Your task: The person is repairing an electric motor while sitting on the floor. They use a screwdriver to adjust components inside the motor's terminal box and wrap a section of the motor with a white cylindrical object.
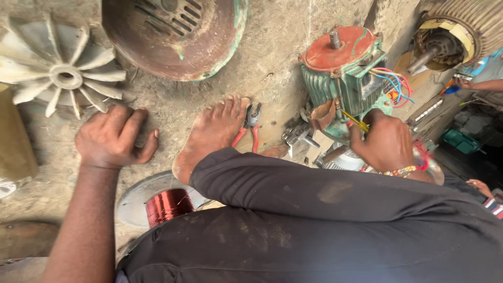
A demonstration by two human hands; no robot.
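Note:
My left hand (112,139) rests flat on the dusty concrete floor, fingers spread, holding nothing, just below a white plastic fan impeller (60,73). My right hand (385,141) grips a yellow-handled screwdriver (357,121) whose tip points at the base of a green electric motor (346,73) with a red end cap and loose coloured wires (395,84). My bare foot (209,133) lies between the hands, beside red-handled pliers (250,128). My dark-trousered leg covers the lower frame.
A rusty round fan cover (173,36) lies at the top. A spool of red copper wire (166,205) sits on a metal plate near my leg. Another motor's rotor end (450,36) is at the top right, with another person's hand (466,84) beside it.

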